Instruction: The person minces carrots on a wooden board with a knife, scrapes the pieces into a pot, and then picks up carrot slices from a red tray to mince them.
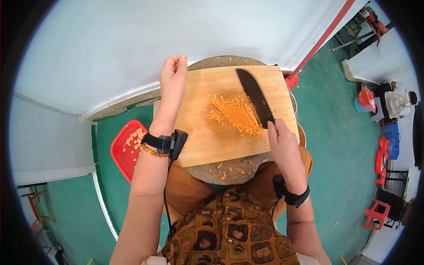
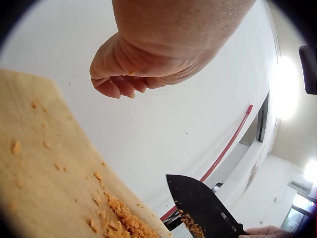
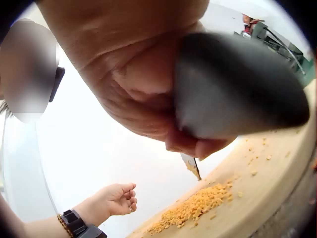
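Observation:
My right hand [image 1: 284, 145] grips the handle of a broad black kitchen knife [image 1: 256, 95]. In the left wrist view, orange crumbs cling to the knife's blade [image 2: 198, 206]. Beside the blade, a heap of finely chopped orange bits [image 1: 236, 114] lies on a wooden cutting board [image 1: 207, 148]. My left hand [image 1: 173, 81] is raised over the board's far left edge, fingers curled in and thumb against them, with nothing visible in it. A few crumbs stick to that hand [image 2: 143, 64]. The knife's dark handle end [image 3: 237, 87] fills much of the right wrist view.
The board lies on a round wooden block [image 1: 212, 173] with crumbs scattered on it. A red basin [image 1: 115, 150] with larger orange pieces stands at the left. A white wall [image 1: 132, 39] rises behind the board. A red stool [image 1: 376, 214] and other household things stand far right.

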Tool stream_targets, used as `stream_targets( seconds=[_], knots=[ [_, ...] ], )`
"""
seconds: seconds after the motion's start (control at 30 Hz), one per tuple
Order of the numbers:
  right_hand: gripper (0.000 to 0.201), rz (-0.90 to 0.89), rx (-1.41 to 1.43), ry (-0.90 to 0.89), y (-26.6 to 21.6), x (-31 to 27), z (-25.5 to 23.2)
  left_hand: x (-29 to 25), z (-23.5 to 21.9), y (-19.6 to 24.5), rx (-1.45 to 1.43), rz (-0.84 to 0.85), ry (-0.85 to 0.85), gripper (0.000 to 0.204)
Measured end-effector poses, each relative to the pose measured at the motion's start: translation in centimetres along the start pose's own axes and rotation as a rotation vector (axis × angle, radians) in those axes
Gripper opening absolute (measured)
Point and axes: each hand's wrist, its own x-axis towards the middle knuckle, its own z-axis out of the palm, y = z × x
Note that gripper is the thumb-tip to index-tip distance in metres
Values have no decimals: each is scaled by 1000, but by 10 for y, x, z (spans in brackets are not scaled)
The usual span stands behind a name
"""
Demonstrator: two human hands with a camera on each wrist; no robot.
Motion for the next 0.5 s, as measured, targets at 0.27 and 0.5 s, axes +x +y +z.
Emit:
stream_targets(
  seconds=[0.27,0.5],
  knots=[
    [14,522,901,-18,26,-43,1,2,4,-4,12,7,18,19],
    [16,634,838,-10,28,-59,4,1,3,0,-10,-5,20,18]
  ],
)
